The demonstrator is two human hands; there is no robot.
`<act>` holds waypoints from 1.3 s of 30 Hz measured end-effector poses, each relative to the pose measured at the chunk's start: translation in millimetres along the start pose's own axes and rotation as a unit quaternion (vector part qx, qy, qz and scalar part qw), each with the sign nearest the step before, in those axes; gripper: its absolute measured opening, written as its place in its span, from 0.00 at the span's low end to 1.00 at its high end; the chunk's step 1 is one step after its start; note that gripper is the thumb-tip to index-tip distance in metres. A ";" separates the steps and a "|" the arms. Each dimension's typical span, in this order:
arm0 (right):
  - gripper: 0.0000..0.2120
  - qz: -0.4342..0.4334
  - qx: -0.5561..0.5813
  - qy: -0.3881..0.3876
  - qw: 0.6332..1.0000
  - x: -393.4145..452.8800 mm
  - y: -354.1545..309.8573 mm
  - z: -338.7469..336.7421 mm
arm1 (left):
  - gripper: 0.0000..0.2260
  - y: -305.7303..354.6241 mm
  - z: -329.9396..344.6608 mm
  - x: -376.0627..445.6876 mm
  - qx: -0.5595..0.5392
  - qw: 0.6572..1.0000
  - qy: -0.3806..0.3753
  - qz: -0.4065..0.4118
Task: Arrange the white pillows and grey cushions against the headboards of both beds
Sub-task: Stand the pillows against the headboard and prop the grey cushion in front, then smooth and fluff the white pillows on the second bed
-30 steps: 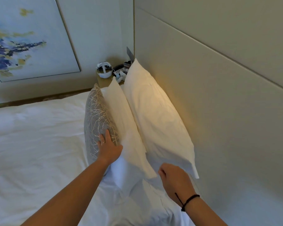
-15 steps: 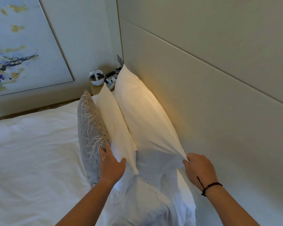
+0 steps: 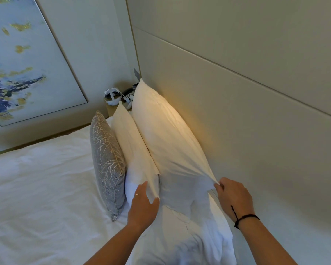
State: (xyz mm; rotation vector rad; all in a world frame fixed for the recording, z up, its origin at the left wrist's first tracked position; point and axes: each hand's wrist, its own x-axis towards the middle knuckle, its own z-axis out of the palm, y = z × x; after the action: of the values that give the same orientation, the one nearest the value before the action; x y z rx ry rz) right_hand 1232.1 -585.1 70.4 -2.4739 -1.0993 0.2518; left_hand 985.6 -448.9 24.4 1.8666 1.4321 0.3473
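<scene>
Against the headboard (image 3: pixel 237 115) leans the back pillow (image 3: pixel 168 138), upright and touching it; the front pillow (image 3: pixel 134 150) stands one layer out from the headboard, and the grey cushion (image 3: pixel 107 163) stands furthest out on the bed (image 3: pixel 36 178). The right hand (image 3: pixel 234 197) has the back pillow's near corner pinched shut between its fingertips, cloth drawn taut; the left hand (image 3: pixel 143 203) lies open and flat on the front pillow's near end, gripping nothing. By my reading these are light, soft, slumping things; fabric slides and stretches, so corners and seams give the surest hold, while flat palms steady the bulk.
</scene>
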 end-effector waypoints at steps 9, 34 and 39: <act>0.21 0.175 0.084 -0.055 0.979 -96.7 45.8 16.1 | 0.05 40.7 14.3 -5.7 0.107 0.972 -0.103 0.180; 0.13 0.764 0.172 0.272 0.560 -611.9 -100.4 67.3 | 0.11 8.0 155.2 -334.4 0.227 0.452 -0.628 0.592; 0.10 0.792 0.169 0.330 0.485 -694.8 -167.3 97.5 | 0.13 -45.1 119.7 -425.8 0.239 0.355 -0.652 0.626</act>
State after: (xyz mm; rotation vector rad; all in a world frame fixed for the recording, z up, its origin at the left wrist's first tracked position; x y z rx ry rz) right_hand 622.6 -970.5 54.1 -1.9500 1.5772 -0.0442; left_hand 882.7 -881.0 4.2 2.1535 -1.2813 -0.8980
